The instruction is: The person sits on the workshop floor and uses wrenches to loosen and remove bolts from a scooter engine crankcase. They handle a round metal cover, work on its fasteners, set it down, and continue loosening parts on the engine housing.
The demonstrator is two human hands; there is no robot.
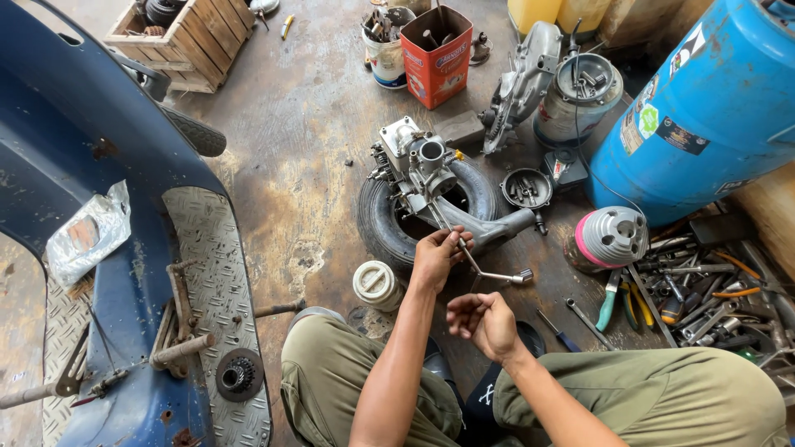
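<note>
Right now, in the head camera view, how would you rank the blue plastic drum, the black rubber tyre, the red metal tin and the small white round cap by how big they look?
1. Blue plastic drum, partly cut off
2. Black rubber tyre
3. Red metal tin, farther from the camera, so its real size is unsure
4. Small white round cap

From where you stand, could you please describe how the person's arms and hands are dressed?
Both forearms are bare, with no sleeves in view. The left hand and right hand wear no gloves, and no watch or ring is visible. Below them show olive-green trousers.
</note>
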